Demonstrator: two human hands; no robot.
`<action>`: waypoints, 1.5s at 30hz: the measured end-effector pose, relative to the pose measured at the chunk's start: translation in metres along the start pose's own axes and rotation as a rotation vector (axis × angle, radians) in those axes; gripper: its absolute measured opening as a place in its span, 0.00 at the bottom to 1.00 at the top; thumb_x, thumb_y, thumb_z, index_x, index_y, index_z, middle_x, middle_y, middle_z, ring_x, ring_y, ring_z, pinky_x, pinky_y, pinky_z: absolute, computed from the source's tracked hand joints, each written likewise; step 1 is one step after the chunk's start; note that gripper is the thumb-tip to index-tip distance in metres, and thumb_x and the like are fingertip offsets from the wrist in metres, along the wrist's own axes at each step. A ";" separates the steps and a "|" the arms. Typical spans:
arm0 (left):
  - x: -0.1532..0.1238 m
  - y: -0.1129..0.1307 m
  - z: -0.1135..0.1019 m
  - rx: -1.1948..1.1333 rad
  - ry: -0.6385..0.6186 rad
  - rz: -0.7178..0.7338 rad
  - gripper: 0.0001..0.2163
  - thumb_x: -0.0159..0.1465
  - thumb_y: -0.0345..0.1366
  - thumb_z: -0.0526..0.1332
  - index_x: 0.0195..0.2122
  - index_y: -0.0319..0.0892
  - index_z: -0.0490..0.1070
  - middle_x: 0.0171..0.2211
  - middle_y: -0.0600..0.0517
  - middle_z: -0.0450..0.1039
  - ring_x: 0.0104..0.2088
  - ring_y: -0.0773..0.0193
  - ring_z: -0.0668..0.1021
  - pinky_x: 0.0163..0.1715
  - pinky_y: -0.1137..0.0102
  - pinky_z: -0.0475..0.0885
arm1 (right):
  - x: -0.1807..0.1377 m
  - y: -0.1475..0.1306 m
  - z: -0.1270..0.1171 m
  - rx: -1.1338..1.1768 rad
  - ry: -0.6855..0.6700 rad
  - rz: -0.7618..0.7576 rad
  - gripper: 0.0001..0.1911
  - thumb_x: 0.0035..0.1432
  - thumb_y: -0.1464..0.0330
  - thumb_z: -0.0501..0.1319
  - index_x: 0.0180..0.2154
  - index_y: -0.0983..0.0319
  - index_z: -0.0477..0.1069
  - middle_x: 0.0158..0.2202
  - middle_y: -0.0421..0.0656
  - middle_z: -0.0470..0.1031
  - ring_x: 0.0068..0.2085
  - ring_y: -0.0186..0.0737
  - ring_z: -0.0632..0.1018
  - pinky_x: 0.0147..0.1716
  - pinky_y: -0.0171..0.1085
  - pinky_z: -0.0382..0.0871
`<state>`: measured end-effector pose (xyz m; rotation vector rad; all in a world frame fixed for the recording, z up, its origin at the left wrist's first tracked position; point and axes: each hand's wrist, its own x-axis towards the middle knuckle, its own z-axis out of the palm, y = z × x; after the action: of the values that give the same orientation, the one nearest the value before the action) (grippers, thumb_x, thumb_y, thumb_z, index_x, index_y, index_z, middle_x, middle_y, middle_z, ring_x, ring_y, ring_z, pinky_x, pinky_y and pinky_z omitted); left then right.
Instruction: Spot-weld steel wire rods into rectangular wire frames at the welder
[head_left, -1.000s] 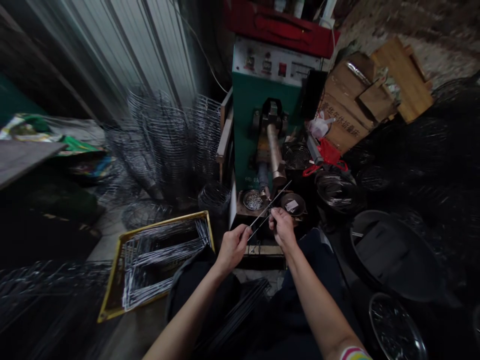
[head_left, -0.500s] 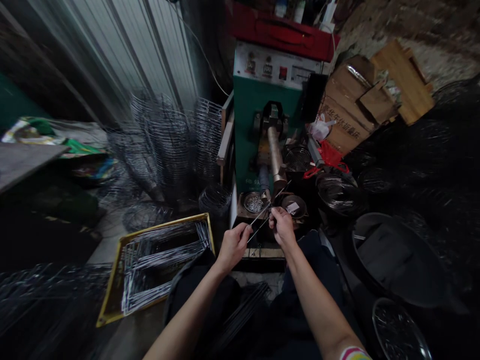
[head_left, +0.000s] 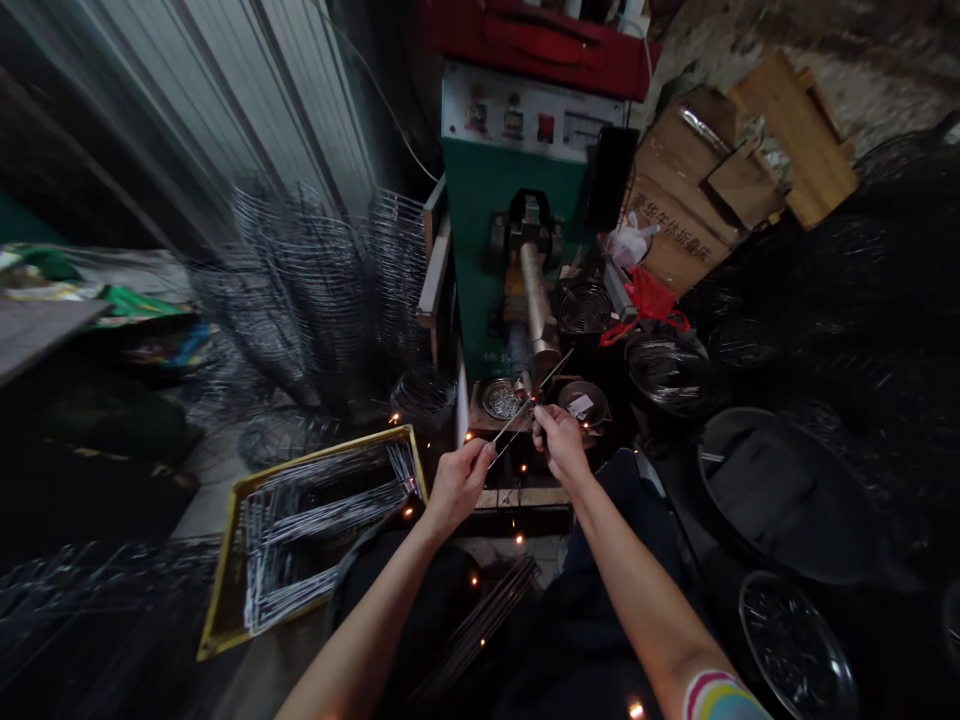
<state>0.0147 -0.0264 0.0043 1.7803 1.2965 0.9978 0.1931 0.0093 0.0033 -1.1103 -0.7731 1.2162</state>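
My left hand (head_left: 457, 487) is closed in a pinch on the near end of a thin metal wire rod (head_left: 517, 415). My right hand (head_left: 559, 443) is closed on the same wire piece further along, close to the machine. The wire's far end sits at the brass electrode arm (head_left: 536, 310) of the green welding machine (head_left: 517, 190). Orange sparks (head_left: 480, 575) scatter around the hands and over my dark lap. A bundle of dark wire rods (head_left: 480, 630) lies across my lap.
A yellow tray (head_left: 225, 560) of bent wire frames sits at lower left. Stacked wire racks (head_left: 315, 280) stand behind it. Small metal dishes (head_left: 501, 398) flank the electrode. Cardboard boxes (head_left: 690, 210), dark bins (head_left: 780, 500) and wire coils fill the right.
The hands pushed the wire slightly forward to the electrode. Sparks now fly where none showed before. The view shifted a little to the right and up.
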 end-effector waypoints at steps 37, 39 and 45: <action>0.060 -0.004 -0.019 -0.064 -0.215 0.039 0.19 0.66 0.47 0.52 0.28 0.39 0.72 0.19 0.57 0.58 0.21 0.69 0.60 0.21 0.74 0.54 | 0.004 -0.013 -0.027 -0.179 0.022 0.016 0.20 0.47 0.53 0.68 0.24 0.61 0.66 0.14 0.33 0.62 0.14 0.26 0.59 0.11 0.27 0.49; 0.060 -0.001 -0.020 -0.036 -0.215 0.086 0.19 0.66 0.46 0.51 0.28 0.39 0.72 0.19 0.57 0.58 0.22 0.69 0.61 0.22 0.74 0.55 | -0.019 -0.008 -0.040 -0.263 -0.043 0.070 0.22 0.49 0.51 0.66 0.23 0.61 0.64 0.15 0.33 0.63 0.14 0.26 0.60 0.11 0.27 0.50; 0.022 0.006 -0.027 0.195 -0.200 0.270 0.13 0.66 0.39 0.53 0.26 0.41 0.70 0.18 0.55 0.60 0.21 0.68 0.62 0.25 0.72 0.54 | -0.118 0.030 -0.082 -0.732 -0.506 0.306 0.15 0.52 0.56 0.64 0.23 0.59 0.70 0.20 0.39 0.71 0.20 0.36 0.70 0.18 0.33 0.61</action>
<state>-0.0024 -0.0038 0.0257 2.1879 1.0783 0.8289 0.2328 -0.1259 -0.0393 -1.5694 -1.5608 1.5504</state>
